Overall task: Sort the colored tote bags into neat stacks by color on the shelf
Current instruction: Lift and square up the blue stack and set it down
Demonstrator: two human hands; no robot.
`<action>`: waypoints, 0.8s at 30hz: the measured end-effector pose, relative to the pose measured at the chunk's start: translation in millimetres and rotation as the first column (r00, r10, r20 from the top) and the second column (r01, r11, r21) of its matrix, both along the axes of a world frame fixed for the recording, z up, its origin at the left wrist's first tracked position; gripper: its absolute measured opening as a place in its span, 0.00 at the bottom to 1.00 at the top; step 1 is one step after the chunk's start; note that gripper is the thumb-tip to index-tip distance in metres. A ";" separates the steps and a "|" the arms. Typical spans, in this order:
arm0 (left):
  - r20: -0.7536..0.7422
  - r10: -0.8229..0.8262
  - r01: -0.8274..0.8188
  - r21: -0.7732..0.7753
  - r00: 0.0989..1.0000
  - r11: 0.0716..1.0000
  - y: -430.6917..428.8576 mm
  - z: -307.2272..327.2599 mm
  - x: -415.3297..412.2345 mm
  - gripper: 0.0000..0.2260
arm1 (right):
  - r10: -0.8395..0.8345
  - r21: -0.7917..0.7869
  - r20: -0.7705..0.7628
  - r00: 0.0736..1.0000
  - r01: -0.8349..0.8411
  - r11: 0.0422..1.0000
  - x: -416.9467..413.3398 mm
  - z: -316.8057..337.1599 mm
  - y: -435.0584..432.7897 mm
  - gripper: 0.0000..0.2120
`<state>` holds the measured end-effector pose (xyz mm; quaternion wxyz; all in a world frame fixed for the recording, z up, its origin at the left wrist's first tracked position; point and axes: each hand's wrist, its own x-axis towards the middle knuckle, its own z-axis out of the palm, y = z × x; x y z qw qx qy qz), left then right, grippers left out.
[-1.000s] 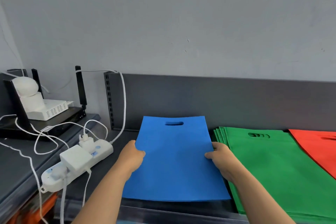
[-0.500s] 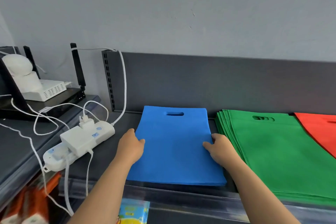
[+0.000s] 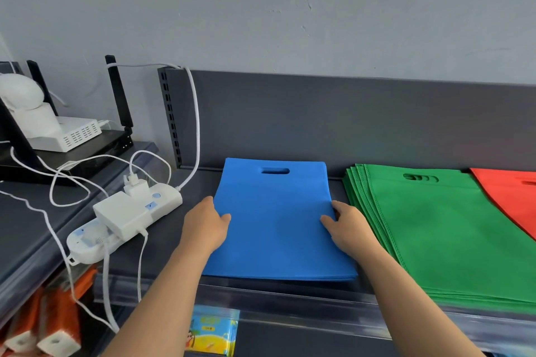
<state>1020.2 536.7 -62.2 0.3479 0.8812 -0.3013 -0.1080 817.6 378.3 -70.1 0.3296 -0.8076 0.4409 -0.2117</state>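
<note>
A stack of blue tote bags (image 3: 275, 217) lies flat on the dark grey shelf (image 3: 203, 191), handle cut-out toward the back panel. My left hand (image 3: 207, 226) grips its left edge with the thumb on top. My right hand (image 3: 346, 227) grips its right edge the same way. To the right lies a fanned stack of green tote bags (image 3: 443, 229), close beside the blue stack. A red tote bag (image 3: 510, 200) overlaps the green stack's far right corner and runs out of view.
A white power strip (image 3: 121, 220) with adapters and white cables sits left of the blue stack. Further left, a white device and a black router (image 3: 69, 136) stand on a lower grey ledge. Orange packets (image 3: 43, 324) and a colourful pack (image 3: 211, 333) lie on the shelf below.
The blue stack has been lowered from a raised tilt onto the shelf and slid toward the back panel. Both hands stayed on its side edges.
</note>
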 end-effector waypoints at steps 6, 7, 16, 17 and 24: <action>0.053 -0.039 0.037 0.042 0.998 0.998 -0.7 9.1 -9.1 0.11 | 0.015 0.063 0.033 0.999 -0.018 0.998 -1.3 1.9 0.5 0.13; 0.073 -0.042 0.037 0.068 0.996 0.997 -0.5 11.3 -10.4 0.16 | 0.017 0.071 0.034 0.999 -0.019 0.997 -1.1 2.8 -0.3 0.13; 0.074 -0.033 0.026 0.095 0.997 0.995 -3.2 6.5 -3.0 0.11 | 0.037 0.049 0.021 0.999 -0.038 0.998 -0.9 4.2 1.0 0.11; 0.078 -0.028 0.021 0.099 0.997 0.995 -3.1 7.0 -3.5 0.13 | 0.036 0.037 0.014 0.999 -0.036 0.999 -0.9 4.4 0.9 0.11; 0.426 -0.050 -0.027 0.174 0.903 0.984 -7.8 21.9 -18.4 0.18 | -0.018 -0.256 -0.121 0.992 -0.013 0.967 -11.3 24.8 7.9 0.12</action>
